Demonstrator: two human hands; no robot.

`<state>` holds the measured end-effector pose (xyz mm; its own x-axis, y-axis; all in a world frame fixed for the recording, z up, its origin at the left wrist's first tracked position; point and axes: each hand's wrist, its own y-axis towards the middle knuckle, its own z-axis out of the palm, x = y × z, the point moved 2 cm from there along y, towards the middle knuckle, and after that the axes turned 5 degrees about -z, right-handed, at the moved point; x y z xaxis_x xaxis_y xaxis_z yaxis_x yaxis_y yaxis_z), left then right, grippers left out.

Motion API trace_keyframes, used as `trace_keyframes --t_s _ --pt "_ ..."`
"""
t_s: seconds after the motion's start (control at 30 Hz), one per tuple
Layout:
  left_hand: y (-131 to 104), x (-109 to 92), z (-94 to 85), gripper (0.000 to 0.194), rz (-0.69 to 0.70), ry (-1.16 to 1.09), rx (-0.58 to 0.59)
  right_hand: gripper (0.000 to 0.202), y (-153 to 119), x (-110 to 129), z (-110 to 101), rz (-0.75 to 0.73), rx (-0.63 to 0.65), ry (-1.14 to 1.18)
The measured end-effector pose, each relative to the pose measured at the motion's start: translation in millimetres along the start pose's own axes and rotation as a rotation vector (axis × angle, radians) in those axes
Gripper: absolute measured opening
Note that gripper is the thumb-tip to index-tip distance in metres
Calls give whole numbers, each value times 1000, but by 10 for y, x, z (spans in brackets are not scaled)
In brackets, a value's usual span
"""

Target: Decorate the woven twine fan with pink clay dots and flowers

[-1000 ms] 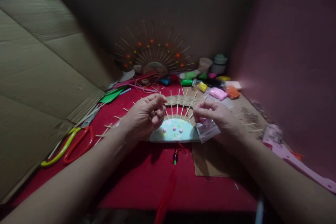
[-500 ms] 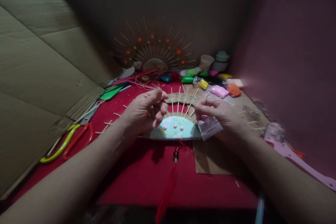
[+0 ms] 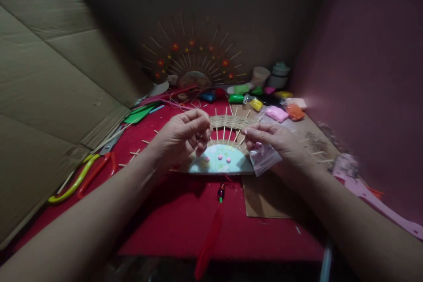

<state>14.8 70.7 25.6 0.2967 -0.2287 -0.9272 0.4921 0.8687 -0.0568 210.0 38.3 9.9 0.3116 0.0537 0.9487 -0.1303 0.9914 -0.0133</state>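
A half-round woven fan with thin wooden sticks lies in front of me. Three small pink balls sit on its pale blue, patterned base. Over the fan's left part, my left hand is closed, thumb against curled fingers; whatever it pinches is hidden. My right hand, at the fan's right side, grips a small clear plastic bag with pink clay inside. A tiny pale pink bit shows at its fingertips. Below the base lies a red tassel with a dark bead.
Scissors with yellow and red handles lie at left, by a cardboard wall. Several coloured clay packets lie at back right on cardboard. A flower-trimmed fan stands behind, beside a cup. A pink tool lies right.
The pink bit seen at my left fingertips earlier no longer shows there; a pale pink bit now shows at my right fingertips. Both hands stay over the fan, and the bag remains in my right.
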Motion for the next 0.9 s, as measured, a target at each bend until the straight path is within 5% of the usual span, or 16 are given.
trace_keyframes --t_s 0.9 --pt "-14 -24 39 10 -25 61 -7 17 6 -20 -12 -9 33 -38"
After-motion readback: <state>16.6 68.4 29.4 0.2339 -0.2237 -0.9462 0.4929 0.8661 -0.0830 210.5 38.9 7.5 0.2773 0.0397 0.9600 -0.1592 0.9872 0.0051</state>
